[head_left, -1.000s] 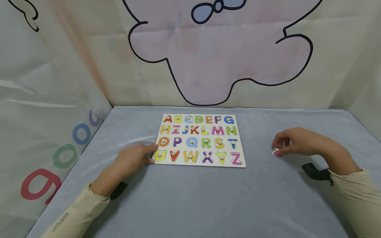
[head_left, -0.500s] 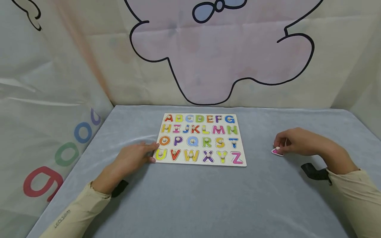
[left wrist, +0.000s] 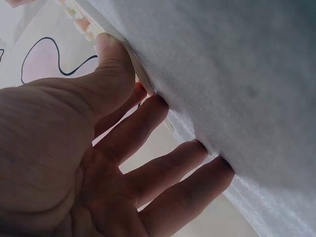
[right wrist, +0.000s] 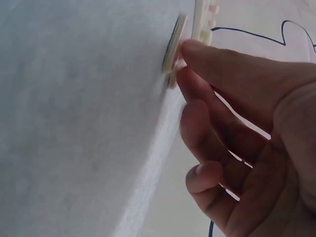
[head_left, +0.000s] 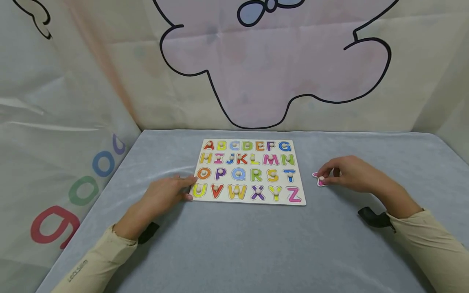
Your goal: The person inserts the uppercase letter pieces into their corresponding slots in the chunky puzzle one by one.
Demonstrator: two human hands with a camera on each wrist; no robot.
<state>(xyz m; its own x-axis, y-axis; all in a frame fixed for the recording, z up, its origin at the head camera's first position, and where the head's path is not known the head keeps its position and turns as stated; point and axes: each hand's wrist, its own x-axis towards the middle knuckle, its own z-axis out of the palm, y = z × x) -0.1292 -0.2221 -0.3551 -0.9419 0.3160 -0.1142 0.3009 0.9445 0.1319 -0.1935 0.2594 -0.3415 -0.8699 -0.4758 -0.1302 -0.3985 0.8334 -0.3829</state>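
1. Grey cloth covers the table [head_left: 234,252] before us, and pale curtains printed with a big outlined cartoon shape [head_left: 275,61] close it in at the back and on both sides.
2. We see the alphabet puzzle board [head_left: 249,172] lying flat near the middle of the table, closer to the far edge than to the near one. It carries four rows of coloured letters from A to Z, most of them with a small pale knob.
3. Our left hand [head_left: 165,195] rests palm down on the cloth at the board's near left corner. Its fingers lie straight and slightly spread, and the fingertips [head_left: 188,188] touch the board's left edge beside the O and the U. From the left wrist view, the thumb [left wrist: 111,64] presses against the board's edge while the other fingers lie flat on the cloth.
4. Our right hand [head_left: 348,173] sits to the right of the board, apart from its right edge.
5. Thumb and forefinger of that hand pinch the pale knob of a pink puzzle piece [head_left: 319,179]. The remaining fingers are loosely curled behind it.
6. We find the pink piece just off the board's right edge, level with the T and the Z. From the right wrist view it sits low against the cloth; we cannot tell which letter it is.
7. Both cream sleeves [head_left: 95,264] reach to the wrists, each with a dark strap [head_left: 373,217] at the cuff.
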